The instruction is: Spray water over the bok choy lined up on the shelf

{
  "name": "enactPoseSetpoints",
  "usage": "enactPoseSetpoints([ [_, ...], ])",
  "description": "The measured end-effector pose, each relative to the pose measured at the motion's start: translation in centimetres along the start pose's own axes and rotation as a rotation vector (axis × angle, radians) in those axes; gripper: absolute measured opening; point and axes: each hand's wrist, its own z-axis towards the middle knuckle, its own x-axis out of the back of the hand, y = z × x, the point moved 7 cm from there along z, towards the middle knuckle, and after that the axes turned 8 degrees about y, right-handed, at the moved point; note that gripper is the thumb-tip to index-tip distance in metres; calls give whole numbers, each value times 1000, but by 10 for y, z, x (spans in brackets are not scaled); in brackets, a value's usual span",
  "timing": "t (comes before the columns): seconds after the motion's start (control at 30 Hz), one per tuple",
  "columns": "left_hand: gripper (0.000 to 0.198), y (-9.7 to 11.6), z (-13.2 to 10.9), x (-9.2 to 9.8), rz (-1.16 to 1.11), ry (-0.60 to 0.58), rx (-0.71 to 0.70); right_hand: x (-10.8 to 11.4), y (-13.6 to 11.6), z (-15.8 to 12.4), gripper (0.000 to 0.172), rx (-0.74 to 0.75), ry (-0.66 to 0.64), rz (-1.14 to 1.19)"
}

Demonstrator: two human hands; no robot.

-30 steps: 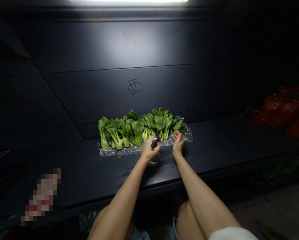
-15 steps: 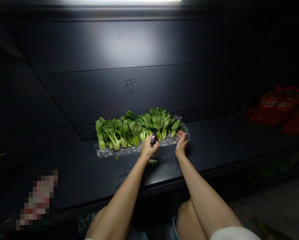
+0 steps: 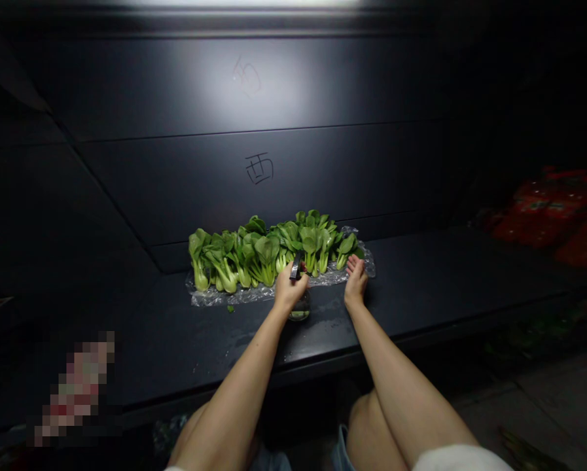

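Fingers (image 3: 355, 263): my left hand (image 3: 290, 292) is curled shut around a small dark tool (image 3: 296, 265), tip up – a knife or scissors, too dark and small to tell. My right hand (image 3: 356, 282) lies open on the plastic's edge, fingers loosely apart, holding nothing.

Bok choy (image 3: 254, 256): a packed row of heads just ahead of my hands, lying on the plastic with pale stalks toward me and leaves away.

Handling: each head should feel light. The stalks look crisp and may snap, and the leaves look soft enough to tear. The thick base looks like the surest place to take hold, though it may be slippery if wet.

Plastic film (image 3: 234, 296): clear and crinkled, spread under the whole row, with a small green scrap (image 3: 231, 308) on the table just off its near edge.

Glass vessel (image 3: 300, 310): clear, on the table just past my left wrist, with something greenish inside.

Table (image 3: 421, 278): dark and smooth, with smears near my hands that look like water.

Room: a dark panelled wall (image 3: 322, 183) marked with a hand-drawn 西 (image 3: 259, 169), red sacks (image 3: 551, 216) off to the right, a pixelated object (image 3: 72, 389) at lower left – dim all round, under a bright light strip (image 3: 239, 2).
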Motion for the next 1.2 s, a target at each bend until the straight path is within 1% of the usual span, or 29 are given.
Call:
enactPoseSetpoints([
  [0.1, 21, 0, 0, 2, -13, -18, 1, -3, 0, -2, 69, 34, -32, -20],
  [0.2, 18, 0, -1, 6, -25, -1, -17, -5, 1, -3, 68, 75, -62, -43],
  [0.43, 20, -2, -1, 17, -148, 0, 86, -12, 2, -7, 66, 153, -116, -75],
  [0.67, 16, -2, -2, 34, -78, 25, 58, -18, -2, -15, 63, 224, -153, -99],
  [0.8, 19, -4, -2, 35, -91, 15, 51, -21, 0, -18, 65, 228, -160, -113],
  [0.93, 25, -8, -2, 36, -152, 24, 70, -22, -2, -21, 66, 225, -170, -113],
  [1.1, 18, -10, -4, 42, -154, 44, 64, -25, -4, -26, 65, 221, -181, -111],
  [1.2, 18, -10, -5, 46, -159, 57, 77, -29, -3, -29, 65, 223, -188, -125],
])
